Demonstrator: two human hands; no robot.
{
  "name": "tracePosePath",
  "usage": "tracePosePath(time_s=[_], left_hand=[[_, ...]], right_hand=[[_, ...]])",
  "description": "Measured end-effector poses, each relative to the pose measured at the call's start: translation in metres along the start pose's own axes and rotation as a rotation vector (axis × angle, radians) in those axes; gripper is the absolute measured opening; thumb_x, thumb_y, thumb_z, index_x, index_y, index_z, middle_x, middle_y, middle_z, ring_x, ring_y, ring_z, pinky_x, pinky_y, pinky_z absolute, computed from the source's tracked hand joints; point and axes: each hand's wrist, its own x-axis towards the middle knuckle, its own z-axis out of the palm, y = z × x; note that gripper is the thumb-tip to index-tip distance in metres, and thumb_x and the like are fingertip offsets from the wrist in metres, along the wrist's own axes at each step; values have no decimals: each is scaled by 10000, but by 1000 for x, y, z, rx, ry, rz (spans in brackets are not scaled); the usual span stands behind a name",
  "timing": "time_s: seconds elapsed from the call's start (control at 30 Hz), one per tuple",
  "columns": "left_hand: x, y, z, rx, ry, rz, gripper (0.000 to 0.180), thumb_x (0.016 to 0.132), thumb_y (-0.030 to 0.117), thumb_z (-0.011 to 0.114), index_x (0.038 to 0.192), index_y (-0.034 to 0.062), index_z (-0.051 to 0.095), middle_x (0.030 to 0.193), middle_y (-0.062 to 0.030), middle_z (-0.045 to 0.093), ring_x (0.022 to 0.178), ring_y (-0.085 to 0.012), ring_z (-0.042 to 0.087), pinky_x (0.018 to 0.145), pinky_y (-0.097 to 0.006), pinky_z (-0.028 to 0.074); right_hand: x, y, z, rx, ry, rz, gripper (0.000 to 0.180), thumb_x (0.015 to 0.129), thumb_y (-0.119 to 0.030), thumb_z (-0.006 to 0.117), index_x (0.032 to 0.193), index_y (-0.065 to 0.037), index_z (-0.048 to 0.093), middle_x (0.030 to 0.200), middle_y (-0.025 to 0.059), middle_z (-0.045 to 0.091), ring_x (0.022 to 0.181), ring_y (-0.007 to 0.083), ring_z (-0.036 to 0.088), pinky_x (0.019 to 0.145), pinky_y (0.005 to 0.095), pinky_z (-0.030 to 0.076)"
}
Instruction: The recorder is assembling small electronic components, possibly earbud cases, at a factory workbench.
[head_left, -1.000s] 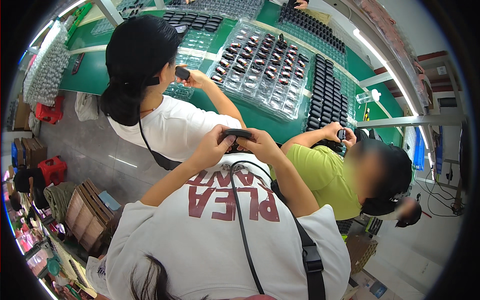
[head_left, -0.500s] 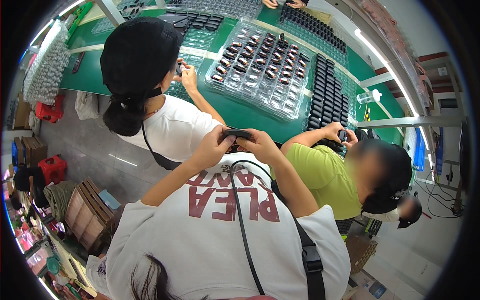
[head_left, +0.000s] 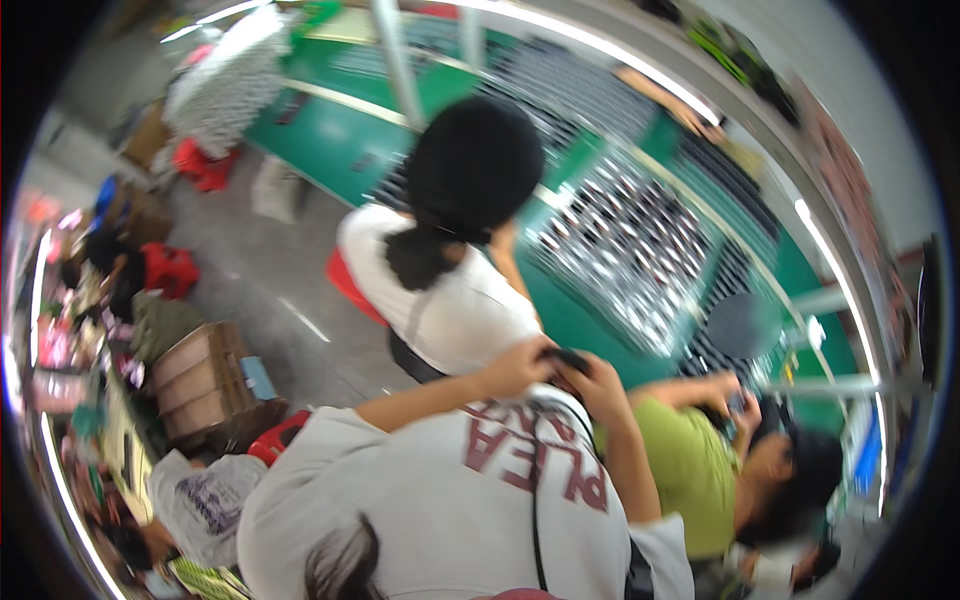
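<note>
In front of my chest, I hold a small black oblong piece with rounded ends (head_left: 569, 360) between my two hands. My left hand (head_left: 515, 368) has its fingers closed on the near-left end. My right hand (head_left: 602, 388) grips the other end. The picture is smeared by motion, so the piece's details and its underside cannot be made out. Beyond my hands, a stack of clear plastic trays (head_left: 625, 255) filled with small dark and whitish parts lies on the green table (head_left: 325, 140).
A person in a white shirt and black cap (head_left: 475, 165) stands close ahead. To my right, a person in a green shirt (head_left: 680, 470) handles a small dark piece. Rows of black pieces (head_left: 722, 285) lie beside the trays. Cardboard (head_left: 215, 380) and red stools (head_left: 170, 270) stand left.
My view has swung left, so the table and both co-workers sit further right and lower in the picture. The black oblong piece stays in both my hands.
</note>
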Motion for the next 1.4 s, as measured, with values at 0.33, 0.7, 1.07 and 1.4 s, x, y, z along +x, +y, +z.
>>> tracePosePath(time_s=[0.33,0.7,1.07,1.4], left_hand=[[-10,-12,8,-88,61,4,208,885,155,578,983,-13,506,836,-118,630,748,-185,606,678,-321,477],[-20,-3,-10,-153,-58,-54,209,896,105,567,1044,-24,494,899,-87,619,791,-125,576,711,-277,466],[-23,-16,-15,-220,-215,-75,310,864,111,636,1112,-34,518,948,-62,616,861,-98,580,759,-251,470],[-25,-14,-18,-1,-117,0,314,853,194,642,1087,-4,575,919,-120,639,811,-183,598,739,-308,463]], right_hand=[[-1,7,4,133,11,40,246,871,-82,592,1072,60,584,842,58,639,716,106,610,657,225,495],[0,-3,12,190,-69,32,262,873,-59,584,1107,58,573,878,61,632,752,113,609,687,219,492],[-20,-24,22,-257,15,-103,240,833,-68,633,1059,13,620,831,54,651,754,80,576,684,227,461],[-15,-23,27,-244,18,-132,228,846,-76,628,1056,11,616,814,47,646,736,88,579,673,228,462]])
